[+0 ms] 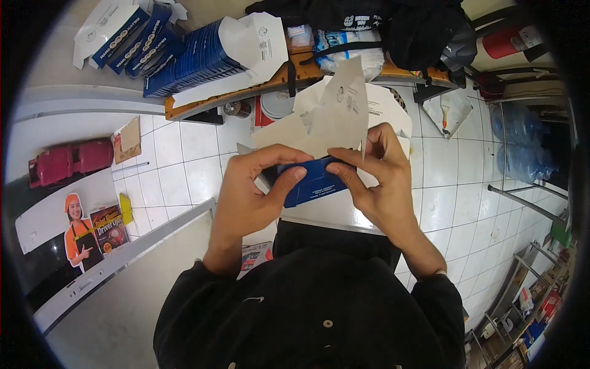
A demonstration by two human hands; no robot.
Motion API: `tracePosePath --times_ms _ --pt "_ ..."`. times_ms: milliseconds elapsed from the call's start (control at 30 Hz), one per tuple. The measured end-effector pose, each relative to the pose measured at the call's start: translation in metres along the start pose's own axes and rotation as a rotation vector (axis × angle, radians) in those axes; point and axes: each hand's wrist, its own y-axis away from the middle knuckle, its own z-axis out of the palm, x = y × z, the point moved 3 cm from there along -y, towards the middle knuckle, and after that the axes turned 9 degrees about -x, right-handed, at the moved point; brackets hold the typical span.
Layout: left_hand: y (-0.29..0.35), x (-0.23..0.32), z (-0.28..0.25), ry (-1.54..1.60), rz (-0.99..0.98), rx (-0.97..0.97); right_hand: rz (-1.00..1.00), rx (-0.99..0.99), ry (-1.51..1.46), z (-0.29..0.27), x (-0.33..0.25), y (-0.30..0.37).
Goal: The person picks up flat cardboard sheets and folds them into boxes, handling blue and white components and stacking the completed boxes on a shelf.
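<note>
White tiles cover the floor, and at the far side a wooden desk carries a row of nested blue-and-white boxes beside a plastic pack; large blue bottles stand to the right. Before the person's torso, the left hand and right hand, fingers bent inward, pinch the blue edge of a partly folded carton between thumbs and fingers.
</note>
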Motion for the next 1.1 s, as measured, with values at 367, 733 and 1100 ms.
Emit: tracePosePath --times_ms 367,733,1100 --pt "-0.025 0.055 -0.085 -0.316 0.59 0.18 -0.366 0.251 -0.066 -0.056 0.035 -0.035" --pt "-0.073 -0.015 0.002 0.325 0.078 -0.361 -0.006 0.324 -0.901 0.007 0.159 -0.041" --pt "-0.065 -0.046 0.029 0.764 -0.301 -0.428 -0.165 -0.238 -0.019 -0.065 0.03 -0.058"
